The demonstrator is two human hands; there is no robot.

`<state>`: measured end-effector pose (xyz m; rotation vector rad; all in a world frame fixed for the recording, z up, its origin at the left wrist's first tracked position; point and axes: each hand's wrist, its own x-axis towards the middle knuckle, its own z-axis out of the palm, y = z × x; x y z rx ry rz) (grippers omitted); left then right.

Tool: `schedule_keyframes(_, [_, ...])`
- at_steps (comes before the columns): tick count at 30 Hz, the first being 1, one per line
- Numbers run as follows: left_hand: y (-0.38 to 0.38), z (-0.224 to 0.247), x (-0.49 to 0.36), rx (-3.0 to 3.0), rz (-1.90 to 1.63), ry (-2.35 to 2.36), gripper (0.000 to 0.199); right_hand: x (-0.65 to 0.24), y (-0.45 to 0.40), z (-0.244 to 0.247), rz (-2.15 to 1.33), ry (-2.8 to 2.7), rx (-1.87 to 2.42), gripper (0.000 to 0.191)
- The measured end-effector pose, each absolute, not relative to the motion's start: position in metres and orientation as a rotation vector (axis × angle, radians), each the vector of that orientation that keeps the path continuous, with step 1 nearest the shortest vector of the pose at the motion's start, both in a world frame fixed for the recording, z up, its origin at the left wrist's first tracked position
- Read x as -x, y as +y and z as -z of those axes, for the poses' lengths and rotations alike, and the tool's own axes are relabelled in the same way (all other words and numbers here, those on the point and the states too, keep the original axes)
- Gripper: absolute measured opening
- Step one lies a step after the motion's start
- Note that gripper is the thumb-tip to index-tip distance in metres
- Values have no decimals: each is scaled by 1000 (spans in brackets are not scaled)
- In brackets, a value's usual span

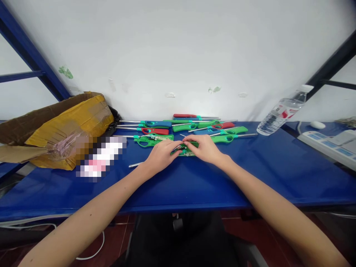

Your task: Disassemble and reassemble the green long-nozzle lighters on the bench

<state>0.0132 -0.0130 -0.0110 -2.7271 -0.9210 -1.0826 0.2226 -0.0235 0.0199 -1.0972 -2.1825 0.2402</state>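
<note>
My left hand (162, 154) and my right hand (204, 148) meet over an opened green long-nosed lighter (190, 152) on the blue table. Its inner parts show between my hands, and its metal tube (136, 164) comes out beyond my left wrist. Thumb and fingers of my left hand are closed at the lighter's body. The right fingertips pinch together just beside them, on something too small and covered to name. Right behind my left hand lies another green lighter casing (143, 141) with its inside exposed.
Several long-nosed lighters, among them a blue one (158, 124) and a red one (157, 131), lie along the wall. To the left stands a taped cardboard box (69, 129) near a blurred-out patch. A water bottle (283, 113) and a white power strip (330, 148) are at right.
</note>
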Motion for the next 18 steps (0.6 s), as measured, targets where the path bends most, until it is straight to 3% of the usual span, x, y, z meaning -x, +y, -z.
schedule_keyframes(5, [-14,11,-14,2739,1086,-924,26,-226,-18,-14,-193,-2191,1104,19])
schedule_keyframes(12, [-16,4,-15,2826,1259,-972,11,-230,-16,-2,187,-2310,1056,27])
schedule_keyframes(18, [-23,-4,-17,2903,1335,-1110,11,-233,-17,-7,178,-2213,1149,28])
